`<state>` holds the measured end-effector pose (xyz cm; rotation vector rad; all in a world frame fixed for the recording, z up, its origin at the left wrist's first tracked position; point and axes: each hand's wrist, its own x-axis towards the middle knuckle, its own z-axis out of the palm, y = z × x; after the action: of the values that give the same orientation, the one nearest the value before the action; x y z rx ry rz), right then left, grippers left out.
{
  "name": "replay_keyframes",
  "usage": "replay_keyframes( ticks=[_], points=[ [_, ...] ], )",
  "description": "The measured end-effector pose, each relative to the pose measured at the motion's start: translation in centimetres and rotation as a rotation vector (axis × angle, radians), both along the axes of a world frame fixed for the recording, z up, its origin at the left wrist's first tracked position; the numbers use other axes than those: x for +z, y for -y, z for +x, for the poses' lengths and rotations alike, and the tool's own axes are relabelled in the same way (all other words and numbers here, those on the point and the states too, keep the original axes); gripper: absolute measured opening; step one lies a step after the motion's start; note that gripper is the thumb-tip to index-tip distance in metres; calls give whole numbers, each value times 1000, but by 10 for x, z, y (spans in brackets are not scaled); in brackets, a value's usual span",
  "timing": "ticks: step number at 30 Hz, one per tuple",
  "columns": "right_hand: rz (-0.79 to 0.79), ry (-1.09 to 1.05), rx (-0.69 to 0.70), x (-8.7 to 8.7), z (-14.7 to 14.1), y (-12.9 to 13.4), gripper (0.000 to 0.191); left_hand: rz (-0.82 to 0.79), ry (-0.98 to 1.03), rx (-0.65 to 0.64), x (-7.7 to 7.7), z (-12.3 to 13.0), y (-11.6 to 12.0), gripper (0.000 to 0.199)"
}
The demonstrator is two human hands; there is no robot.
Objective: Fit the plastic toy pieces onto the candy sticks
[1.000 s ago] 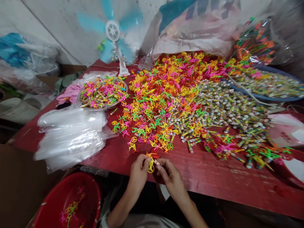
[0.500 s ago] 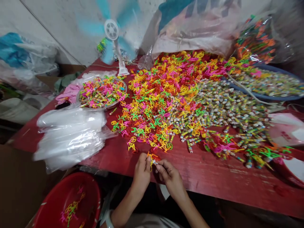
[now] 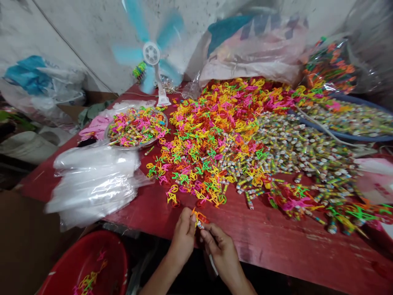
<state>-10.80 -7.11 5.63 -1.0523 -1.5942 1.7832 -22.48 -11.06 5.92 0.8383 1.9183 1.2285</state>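
Observation:
At the table's front edge, my left hand [image 3: 183,238] pinches an orange, red and yellow plastic toy piece [image 3: 202,217] between thumb and fingers. A small printed tube [image 3: 199,225] with a white end lies against this piece. My right hand [image 3: 221,246] has its thumb and fingertips closed at the tube; the fingers partly cover it. Just beyond my hands spreads a heap of small plastic toy pieces [image 3: 196,151] in yellow, pink, green and orange, some with wheel-like rings. Beside it on the right lies a pile of similar printed tubes [image 3: 301,139].
Clear plastic bags [image 3: 95,180] lie at left, before a bowl of mixed pieces [image 3: 136,127]. A red basin [image 3: 118,254] stands below the table edge. Behind are a spinning fan [image 3: 151,53] and a large sack [image 3: 254,49]. A blue tray [image 3: 362,137] holds more tubes.
The view has tilted up slightly, so everything sits lower in the picture. Both hands still hold the toy piece and tube together, with only a slight shift of the fingers.

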Motion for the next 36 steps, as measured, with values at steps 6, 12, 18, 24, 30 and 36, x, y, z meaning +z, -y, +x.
replay_keyframes(
  ticks=[6, 12, 18, 24, 30, 36],
  points=[
    [-59, -9, -96, 11, -1, -11, 39, 1, 298, -90, 11, -8, -9, 34],
    [66, 76, -9, 5, 7, -10, 38, 53, 271, -168, 10, -5, -9, 34],
    [345, 173, -13, -8, 15, 1, 32, 75, 199, -114, 7, 8, -10, 33],
    [510, 136, 109, 2, 17, -1, 28, 76, 174, -178, 4, 2, -2, 28],
    [594, 153, 139, 14, 18, -5, 26, 169, -16, -242, 5, 1, 0, 25],
    [733, 153, 143, 8, 20, -1, 24, 108, -37, -264, 1, 2, 4, 23]
  ],
)
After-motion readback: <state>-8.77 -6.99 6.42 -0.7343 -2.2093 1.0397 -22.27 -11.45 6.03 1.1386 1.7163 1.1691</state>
